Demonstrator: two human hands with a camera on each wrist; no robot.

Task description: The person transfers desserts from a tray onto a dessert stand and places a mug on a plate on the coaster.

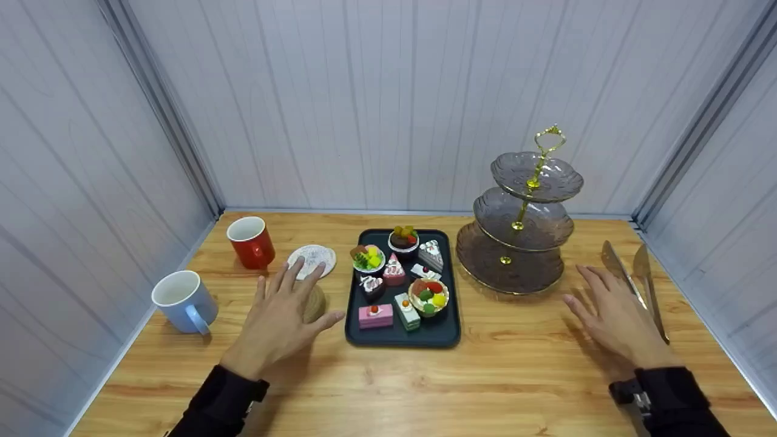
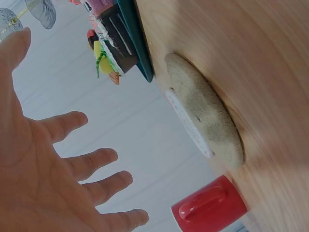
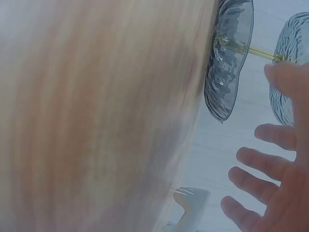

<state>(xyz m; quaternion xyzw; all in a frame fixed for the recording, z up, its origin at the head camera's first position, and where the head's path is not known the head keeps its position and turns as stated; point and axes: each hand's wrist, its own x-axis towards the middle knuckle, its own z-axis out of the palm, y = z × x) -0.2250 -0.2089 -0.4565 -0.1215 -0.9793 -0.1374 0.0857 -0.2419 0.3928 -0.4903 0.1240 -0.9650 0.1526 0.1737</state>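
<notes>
Both hands (image 1: 282,321) (image 1: 620,318): fingers spread wide | rough tan disc (image 2: 205,111) | scalloped, translucent tiered stand (image 1: 518,226)

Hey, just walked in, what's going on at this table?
Someone has both hands open above the table, gripping nothing. The left hand is over a round tan mat, beside a tray of small cakes. The right hand is near two metal utensils and a three-tier stand. A red mug and blue mug stand leftward.

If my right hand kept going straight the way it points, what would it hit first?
Probably the right side of the tiered stand, ahead of your right hand in the head view, though depth is unclear and it might narrowly miss.
</notes>
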